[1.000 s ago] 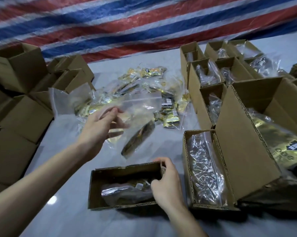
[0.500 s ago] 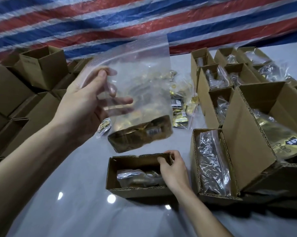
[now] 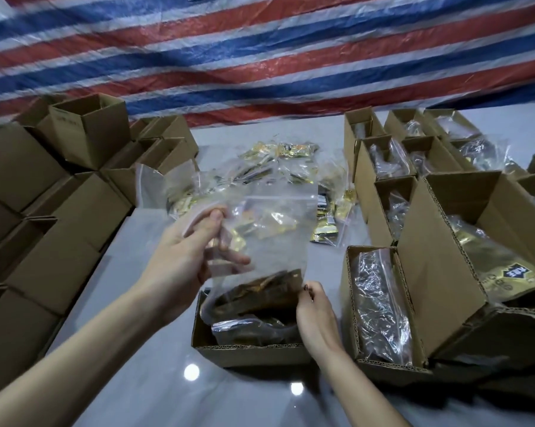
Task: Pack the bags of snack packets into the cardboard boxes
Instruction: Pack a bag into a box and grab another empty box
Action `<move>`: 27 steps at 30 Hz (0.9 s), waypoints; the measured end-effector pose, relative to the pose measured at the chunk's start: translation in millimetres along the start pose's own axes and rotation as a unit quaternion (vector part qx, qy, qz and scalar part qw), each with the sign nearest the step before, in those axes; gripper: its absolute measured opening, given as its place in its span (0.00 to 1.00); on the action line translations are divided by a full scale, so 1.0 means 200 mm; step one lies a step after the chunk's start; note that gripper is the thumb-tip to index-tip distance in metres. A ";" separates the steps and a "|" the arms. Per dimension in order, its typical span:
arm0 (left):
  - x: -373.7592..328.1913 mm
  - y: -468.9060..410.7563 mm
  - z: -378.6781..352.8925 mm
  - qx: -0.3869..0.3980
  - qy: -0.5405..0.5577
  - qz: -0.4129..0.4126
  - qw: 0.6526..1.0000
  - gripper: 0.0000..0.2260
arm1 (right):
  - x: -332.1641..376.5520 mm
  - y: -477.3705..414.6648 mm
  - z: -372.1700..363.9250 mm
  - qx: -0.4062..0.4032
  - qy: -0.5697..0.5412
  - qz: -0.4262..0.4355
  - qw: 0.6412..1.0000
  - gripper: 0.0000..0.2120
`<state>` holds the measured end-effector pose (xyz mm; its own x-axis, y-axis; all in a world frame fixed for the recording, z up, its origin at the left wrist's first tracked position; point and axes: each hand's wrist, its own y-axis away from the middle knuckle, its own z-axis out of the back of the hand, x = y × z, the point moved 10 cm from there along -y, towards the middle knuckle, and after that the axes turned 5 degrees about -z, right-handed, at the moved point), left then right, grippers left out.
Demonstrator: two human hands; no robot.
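My left hand grips the upper part of a clear zip bag of snack packets. The bag hangs upright and its packet-filled bottom dips into the small open cardboard box in front of me. Another clear bag lies inside that box. My right hand is at the box's right end, its fingers pinching the rim beside the hanging bag's lower corner. A heap of more bags with gold packets lies on the table behind.
Empty brown boxes are stacked along the left. On the right stand open boxes holding bags, one large with a raised flap. A red, white and blue striped tarp hangs behind the glossy grey table.
My left hand lifted the bag off the pile, raised it high, then lowered it so its bottom enters the box. My right hand stayed at the box's right end.
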<state>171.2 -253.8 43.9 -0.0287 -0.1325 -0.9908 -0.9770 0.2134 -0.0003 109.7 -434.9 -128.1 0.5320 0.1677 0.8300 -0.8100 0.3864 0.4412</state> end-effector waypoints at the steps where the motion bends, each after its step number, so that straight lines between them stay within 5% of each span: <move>1: 0.05 0.00 0.01 0.002 -0.001 0.017 1.000 0.12 | 0.00 0.00 0.00 -0.001 -0.001 -0.001 1.000 0.10; 5: 0.17 0.01 0.08 0.003 -0.182 -0.019 0.983 0.08 | -0.01 -0.02 0.01 0.000 -0.005 -0.022 1.000 0.10; 8: 0.29 0.05 0.03 0.129 -0.369 -0.053 0.919 0.09 | -0.01 -0.02 0.01 0.000 -0.019 -0.017 1.000 0.09; 12: 0.42 0.11 0.05 0.211 -0.431 -0.018 0.877 0.09 | -0.01 -0.02 0.01 -0.007 -0.032 -0.021 0.999 0.09; 16: 0.38 0.05 0.13 0.097 -0.464 -0.050 0.879 0.12 | -0.01 -0.02 0.01 -0.011 -0.013 -0.017 1.000 0.09; 19: 0.40 0.03 0.22 0.017 -0.421 -0.001 0.907 0.02 | -0.01 -0.02 0.00 -0.007 -0.006 -0.019 1.000 0.10; 22: 0.19 0.13 0.18 -0.034 -0.533 -0.160 0.830 0.13 | 0.00 -0.03 0.01 -0.006 0.002 -0.020 1.000 0.10; 24: 0.12 0.24 0.02 0.064 -0.561 -0.284 0.775 0.12 | 0.00 -0.03 0.00 -0.005 0.003 -0.020 1.000 0.09; 27: 0.30 0.29 -0.08 0.233 -0.563 -0.219 0.762 0.15 | 0.00 -0.03 0.00 -0.007 -0.004 -0.028 1.000 0.09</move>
<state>109.6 -265.4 -12.4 0.7341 0.5696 -0.3697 -0.6525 0.7424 -0.1519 114.8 -437.8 -131.1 0.5743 0.1387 0.8068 -0.7755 0.4078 0.4819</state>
